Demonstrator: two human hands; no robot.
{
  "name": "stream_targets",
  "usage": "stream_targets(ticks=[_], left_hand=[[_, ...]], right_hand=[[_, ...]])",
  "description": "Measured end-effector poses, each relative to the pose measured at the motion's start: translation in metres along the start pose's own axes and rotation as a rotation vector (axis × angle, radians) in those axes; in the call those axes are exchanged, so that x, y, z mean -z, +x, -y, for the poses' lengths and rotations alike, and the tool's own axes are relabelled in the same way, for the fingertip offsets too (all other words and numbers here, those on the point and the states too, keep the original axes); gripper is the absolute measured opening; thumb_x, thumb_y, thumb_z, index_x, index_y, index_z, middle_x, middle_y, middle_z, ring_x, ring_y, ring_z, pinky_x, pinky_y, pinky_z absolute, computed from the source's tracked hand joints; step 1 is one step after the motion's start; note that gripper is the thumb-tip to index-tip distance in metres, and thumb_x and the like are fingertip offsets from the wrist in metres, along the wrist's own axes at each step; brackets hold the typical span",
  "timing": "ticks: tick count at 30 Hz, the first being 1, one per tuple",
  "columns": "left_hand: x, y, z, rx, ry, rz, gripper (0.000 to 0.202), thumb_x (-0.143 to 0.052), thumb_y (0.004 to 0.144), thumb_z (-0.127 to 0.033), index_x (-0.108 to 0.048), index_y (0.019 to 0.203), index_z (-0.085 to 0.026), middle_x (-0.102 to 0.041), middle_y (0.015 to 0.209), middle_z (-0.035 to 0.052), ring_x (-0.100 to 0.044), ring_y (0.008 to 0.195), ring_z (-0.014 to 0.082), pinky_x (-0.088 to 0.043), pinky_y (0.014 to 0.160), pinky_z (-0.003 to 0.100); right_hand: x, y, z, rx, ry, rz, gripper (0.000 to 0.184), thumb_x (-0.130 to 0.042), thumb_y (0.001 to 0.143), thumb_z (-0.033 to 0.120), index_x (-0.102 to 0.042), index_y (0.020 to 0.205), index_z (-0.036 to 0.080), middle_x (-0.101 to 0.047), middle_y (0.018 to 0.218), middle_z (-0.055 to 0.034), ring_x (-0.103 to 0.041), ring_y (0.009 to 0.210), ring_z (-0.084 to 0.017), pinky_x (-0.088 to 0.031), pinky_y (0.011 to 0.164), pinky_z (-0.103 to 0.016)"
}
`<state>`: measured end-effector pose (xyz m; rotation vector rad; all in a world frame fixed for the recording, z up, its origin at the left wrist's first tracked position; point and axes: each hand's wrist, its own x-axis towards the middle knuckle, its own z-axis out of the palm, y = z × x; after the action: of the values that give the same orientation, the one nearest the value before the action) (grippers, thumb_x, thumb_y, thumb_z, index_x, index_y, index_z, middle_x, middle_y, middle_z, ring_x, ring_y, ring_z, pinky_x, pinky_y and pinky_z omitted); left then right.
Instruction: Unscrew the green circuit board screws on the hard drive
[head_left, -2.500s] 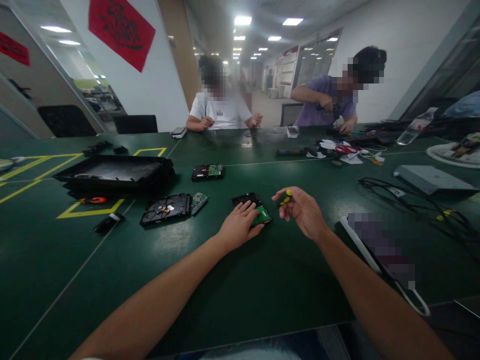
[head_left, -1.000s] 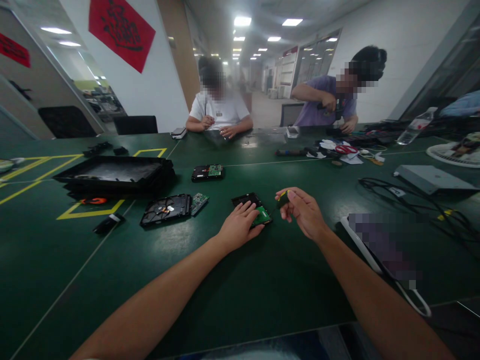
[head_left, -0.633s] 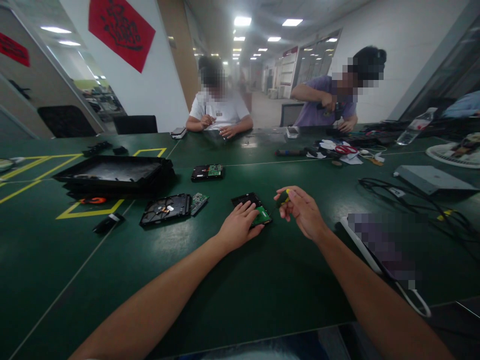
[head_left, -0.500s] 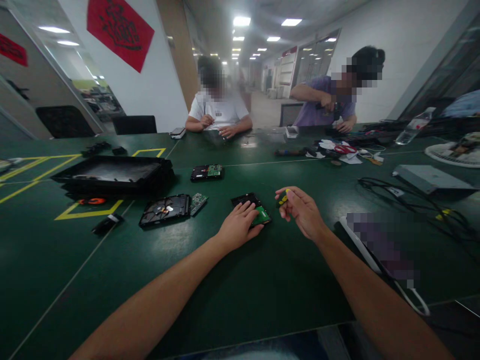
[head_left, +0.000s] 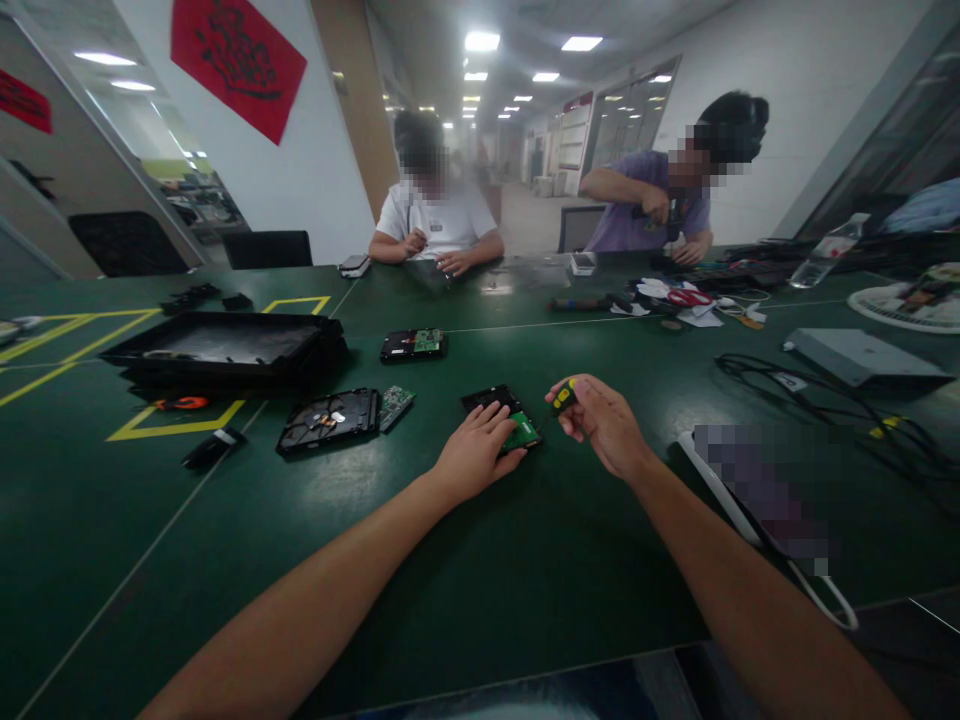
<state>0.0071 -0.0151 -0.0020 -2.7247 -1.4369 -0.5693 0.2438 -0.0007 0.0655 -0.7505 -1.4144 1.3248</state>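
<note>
My left hand (head_left: 474, 450) lies with its fingers stretched out across a hard drive (head_left: 486, 397). The drive sits on the green table with its green circuit board (head_left: 523, 432) facing up. Along the drive's near edge rests my left thumb. Just to the right, my right hand (head_left: 600, 425) is closed around the black and yellow handle of a screwdriver (head_left: 564, 397). Its thin shaft points down toward the board's right edge, but the tip is too faint to tell whether it touches.
Left of my hands lie another hard drive (head_left: 330, 420), a loose circuit board (head_left: 396, 408) and black trays (head_left: 225, 345). A third drive (head_left: 414, 344) is farther back. On the right are a phone (head_left: 757, 490), cables (head_left: 832, 400) and a metal box (head_left: 866, 360). Two people sit opposite.
My right hand has turned the screwdriver slightly, so more of its yellow handle shows. My left hand and the hard drive stay in place.
</note>
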Motion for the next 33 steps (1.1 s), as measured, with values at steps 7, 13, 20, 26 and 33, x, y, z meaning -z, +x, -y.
stream_targets(ticks=[7, 13, 20, 26, 33], left_hand=[[-0.0008, -0.0004, 0.0, -0.003, -0.003, -0.013, 0.047, -0.055, 0.103, -0.051, -0.061, 0.136, -0.018, -0.054, 0.156, 0.0168, -0.04, 0.153, 0.0331, -0.034, 0.126, 0.054], [0.0005, -0.0004, -0.0009, -0.001, -0.006, -0.022, 0.046, -0.056, 0.103, -0.051, -0.061, 0.135, -0.019, -0.055, 0.155, 0.0155, -0.041, 0.153, 0.033, -0.035, 0.125, 0.054], [0.002, -0.0006, -0.0027, -0.006, 0.0, -0.032, 0.045, -0.056, 0.103, -0.05, -0.061, 0.135, -0.018, -0.057, 0.154, 0.0161, -0.043, 0.151, 0.0331, -0.035, 0.125, 0.053], [0.0015, -0.0003, -0.0017, -0.005, 0.017, -0.016, 0.047, -0.056, 0.103, -0.051, -0.061, 0.135, -0.017, -0.055, 0.155, 0.017, -0.043, 0.151, 0.0338, -0.035, 0.125, 0.053], [0.0038, -0.0004, -0.0031, -0.001, -0.006, -0.022, 0.045, -0.055, 0.103, -0.05, -0.061, 0.135, -0.019, -0.056, 0.155, 0.0163, -0.042, 0.152, 0.0332, -0.035, 0.125, 0.054]], right_hand=[[-0.0005, -0.0006, 0.0033, 0.022, -0.014, 0.009, 0.034, -0.062, 0.1, 0.053, -0.072, 0.109, 0.022, -0.071, 0.102, -0.006, -0.058, 0.058, -0.009, -0.036, 0.044, -0.021], [-0.0016, -0.0014, 0.0023, 0.026, -0.003, 0.012, 0.029, -0.064, 0.099, 0.049, -0.069, 0.104, 0.021, -0.075, 0.11, -0.0078, -0.061, 0.057, -0.009, -0.04, 0.044, -0.021], [-0.0027, -0.0018, 0.0036, 0.017, 0.041, 0.007, 0.034, -0.059, 0.101, 0.053, -0.07, 0.11, 0.022, -0.073, 0.104, -0.0072, -0.061, 0.057, -0.009, -0.039, 0.044, -0.021], [-0.0008, -0.0008, 0.0022, 0.024, -0.016, -0.017, 0.031, -0.063, 0.099, 0.051, -0.073, 0.111, 0.023, -0.069, 0.103, -0.0045, -0.057, 0.056, -0.007, -0.036, 0.042, -0.021], [-0.0002, -0.0004, 0.003, 0.024, 0.05, 0.011, 0.031, -0.059, 0.101, 0.052, -0.068, 0.106, 0.023, -0.075, 0.107, -0.007, -0.063, 0.058, -0.011, -0.048, 0.051, -0.026]])
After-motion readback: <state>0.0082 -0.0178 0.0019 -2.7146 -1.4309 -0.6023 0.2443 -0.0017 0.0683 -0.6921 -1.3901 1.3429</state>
